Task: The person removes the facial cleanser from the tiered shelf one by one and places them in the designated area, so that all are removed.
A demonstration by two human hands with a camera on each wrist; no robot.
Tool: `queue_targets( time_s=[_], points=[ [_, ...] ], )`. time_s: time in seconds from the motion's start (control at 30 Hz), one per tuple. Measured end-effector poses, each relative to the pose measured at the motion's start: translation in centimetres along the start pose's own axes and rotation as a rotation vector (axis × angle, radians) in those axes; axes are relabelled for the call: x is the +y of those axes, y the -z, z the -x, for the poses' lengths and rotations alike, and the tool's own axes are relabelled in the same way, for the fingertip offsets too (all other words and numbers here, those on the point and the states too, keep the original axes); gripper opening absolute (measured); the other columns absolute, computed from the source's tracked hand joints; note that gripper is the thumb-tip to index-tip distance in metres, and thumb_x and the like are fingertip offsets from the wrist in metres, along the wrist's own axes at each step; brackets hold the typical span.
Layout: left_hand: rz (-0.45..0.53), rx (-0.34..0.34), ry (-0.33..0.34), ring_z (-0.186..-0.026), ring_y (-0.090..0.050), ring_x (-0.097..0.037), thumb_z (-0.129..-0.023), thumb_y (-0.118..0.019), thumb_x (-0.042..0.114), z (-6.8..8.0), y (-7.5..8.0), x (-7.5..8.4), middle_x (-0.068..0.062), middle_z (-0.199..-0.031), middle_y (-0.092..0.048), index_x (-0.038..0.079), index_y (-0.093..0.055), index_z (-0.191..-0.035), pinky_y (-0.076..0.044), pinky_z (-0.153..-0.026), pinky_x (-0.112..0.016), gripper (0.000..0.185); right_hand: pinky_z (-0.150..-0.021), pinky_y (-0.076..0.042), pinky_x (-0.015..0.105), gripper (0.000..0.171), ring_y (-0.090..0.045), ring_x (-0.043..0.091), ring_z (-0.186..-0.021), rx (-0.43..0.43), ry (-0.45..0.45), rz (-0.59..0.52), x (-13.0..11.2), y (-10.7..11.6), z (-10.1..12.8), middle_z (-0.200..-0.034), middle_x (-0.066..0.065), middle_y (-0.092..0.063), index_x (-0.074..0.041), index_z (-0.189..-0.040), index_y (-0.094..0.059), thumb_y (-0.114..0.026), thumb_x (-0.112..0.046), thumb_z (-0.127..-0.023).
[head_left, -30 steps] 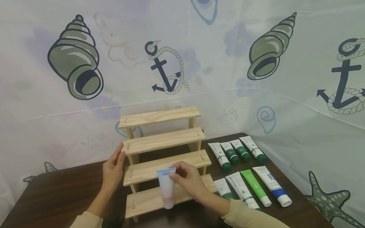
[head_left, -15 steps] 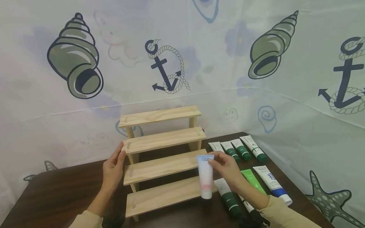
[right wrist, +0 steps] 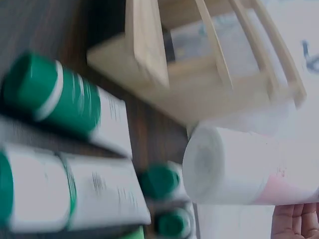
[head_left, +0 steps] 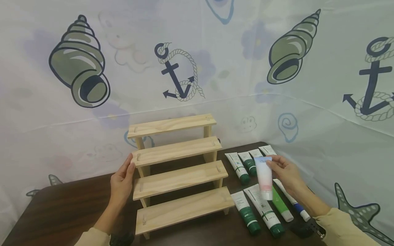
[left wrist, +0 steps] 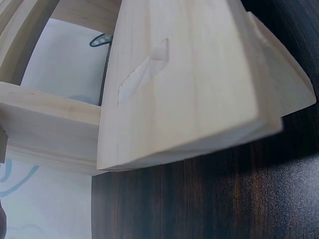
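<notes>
Head view, from the left: the left hand (head_left: pixel 122 182) lies with straight, relaxed fingers flat against the left end of the wooden stepped rack (head_left: pixel 176 171), steadying it without gripping. The rack is pale, unfinished pine with four flat plank steps rising toward the back; the left wrist view shows visible grain, a shallow slot cut near the plank's end and square edges. It stands on a dark, glossy wood-grain tabletop (head_left: pixel 70 208). All four steps are bare.

Right of the rack, tubes lie flat in two rows on the tabletop: white tubes with dark green caps (head_left: pixel 246 213), a bright green tube (head_left: pixel 280 206) and a white tube with a blue band (head_left: pixel 296 205). They are smooth soft plastic, flattened at the crimped end and round at the cap.

Above these rows the right hand (head_left: pixel 284 174) pinches the white-and-pink tube (head_left: pixel 264 177) near its crimped top with fingertips and thumb, so that it hangs cap down, clear of the tabletop. The right wrist view, blurred, shows its round white cap end (right wrist: pixel 209 164).

Judged from this hold, a light pinch high on a slick tube could let it swing or slip, and a fall would likely knock the neat rows below out of line. A sleeve brushing the tubes could roll them.
</notes>
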State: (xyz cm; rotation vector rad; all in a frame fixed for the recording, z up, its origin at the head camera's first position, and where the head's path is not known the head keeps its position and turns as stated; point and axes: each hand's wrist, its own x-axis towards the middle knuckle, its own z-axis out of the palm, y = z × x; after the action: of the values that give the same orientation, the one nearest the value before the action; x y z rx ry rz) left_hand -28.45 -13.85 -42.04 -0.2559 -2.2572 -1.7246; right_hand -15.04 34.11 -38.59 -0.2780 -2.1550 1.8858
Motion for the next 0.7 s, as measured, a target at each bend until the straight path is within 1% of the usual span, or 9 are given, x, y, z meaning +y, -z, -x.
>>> queue_targets(
  time_s=[0.07,0.13,0.23,0.33,0.37,0.43,0.5,0.57,0.7],
  points=[
    [0.009,0.003,-0.004,-0.136,-0.039,0.006,-0.103,-0.049,0.026,0.0,0.0,0.0,-0.004,-0.153,-0.040,0.009,-0.043,-0.147,-0.037,-0.101,0.000,0.047,-0.071,-0.055,0.013,0.011,-0.061,-0.005,-0.081,0.015,0.019,-0.011,0.3,1.4,-0.4,-0.086,-0.023,-0.064,-0.022,-0.103,-0.061,-0.057,-0.013,-0.099],
    [0.025,0.008,-0.009,-0.134,-0.039,0.008,-0.103,-0.049,0.025,0.0,0.0,0.0,-0.004,-0.153,-0.041,0.009,-0.043,-0.146,-0.037,-0.100,0.000,0.046,-0.069,-0.054,0.012,0.018,-0.060,-0.006,-0.079,0.032,0.042,-0.003,0.7,2.7,-0.9,-0.085,-0.025,-0.064,-0.030,-0.098,-0.062,-0.057,-0.013,-0.099],
    [0.050,0.016,-0.014,-0.133,-0.040,0.010,-0.103,-0.049,0.024,0.0,0.0,0.0,-0.005,-0.152,-0.041,0.007,-0.044,-0.146,-0.037,-0.100,0.000,0.046,-0.068,-0.053,0.011,0.020,-0.058,-0.007,-0.079,0.064,0.077,0.077,1.2,4.3,-1.5,-0.086,-0.028,-0.063,-0.033,-0.099,-0.064,-0.058,-0.014,-0.099],
    [0.048,0.020,-0.020,-0.132,-0.040,0.011,-0.103,-0.049,0.023,0.0,0.0,0.0,-0.005,-0.152,-0.042,0.006,-0.044,-0.145,-0.037,-0.100,0.000,0.046,-0.068,-0.053,0.012,0.015,-0.057,-0.009,-0.080,0.080,0.089,0.181,1.6,5.7,-1.9,-0.086,-0.032,-0.061,-0.023,-0.109,-0.066,-0.057,-0.017,-0.099],
    [0.044,0.020,-0.021,-0.132,-0.040,0.012,-0.103,-0.050,0.024,-0.1,0.0,0.0,-0.006,-0.152,-0.042,0.006,-0.044,-0.145,-0.037,-0.100,0.000,0.046,-0.068,-0.053,0.012,0.017,-0.056,-0.010,-0.080,0.086,0.087,0.209,1.7,6.1,-2.1,-0.085,-0.033,-0.060,-0.015,-0.113,-0.067,-0.057,-0.018,-0.099],
    [0.040,0.021,-0.024,-0.131,-0.040,0.012,-0.103,-0.050,0.023,-0.1,0.0,-0.1,-0.006,-0.152,-0.042,0.006,-0.044,-0.145,-0.037,-0.100,0.000,0.046,-0.068,-0.054,0.012,0.030,-0.056,-0.011,-0.080,0.089,0.075,0.271,1.9,6.8,-2.2,-0.085,-0.035,-0.058,0.001,-0.121,-0.063,-0.057,-0.020,-0.100],
    [0.044,0.020,-0.024,-0.131,-0.040,0.013,-0.103,-0.050,0.023,-0.1,0.0,0.0,-0.006,-0.152,-0.042,0.006,-0.044,-0.145,-0.037,-0.100,0.000,0.046,-0.067,-0.054,0.013,0.043,-0.055,-0.012,-0.079,0.092,0.059,0.327,2.1,7.5,-2.4,-0.084,-0.036,-0.055,0.012,-0.127,-0.055,-0.055,-0.021,-0.100],
    [0.047,0.019,-0.021,-0.131,-0.040,0.013,-0.103,-0.050,0.023,-0.1,0.0,0.0,-0.006,-0.152,-0.042,0.006,-0.044,-0.145,-0.037,-0.100,0.000,0.046,-0.066,-0.053,0.014,0.050,-0.054,-0.012,-0.077,0.090,0.044,0.392,2.4,8.2,-2.6,-0.083,-0.037,-0.052,0.017,-0.130,-0.048,-0.055,-0.023,-0.101],
    [0.032,0.017,-0.015,-0.131,-0.040,0.014,-0.103,-0.049,0.024,-0.2,0.0,0.0,-0.005,-0.152,-0.042,0.007,-0.044,-0.146,-0.037,-0.100,0.001,0.046,-0.062,-0.052,0.016,0.049,-0.053,-0.008,-0.073,0.083,0.034,0.480,3.0,9.6,-2.8,-0.083,-0.033,-0.053,0.019,-0.129,-0.047,-0.054,-0.019,-0.101]
  ],
)
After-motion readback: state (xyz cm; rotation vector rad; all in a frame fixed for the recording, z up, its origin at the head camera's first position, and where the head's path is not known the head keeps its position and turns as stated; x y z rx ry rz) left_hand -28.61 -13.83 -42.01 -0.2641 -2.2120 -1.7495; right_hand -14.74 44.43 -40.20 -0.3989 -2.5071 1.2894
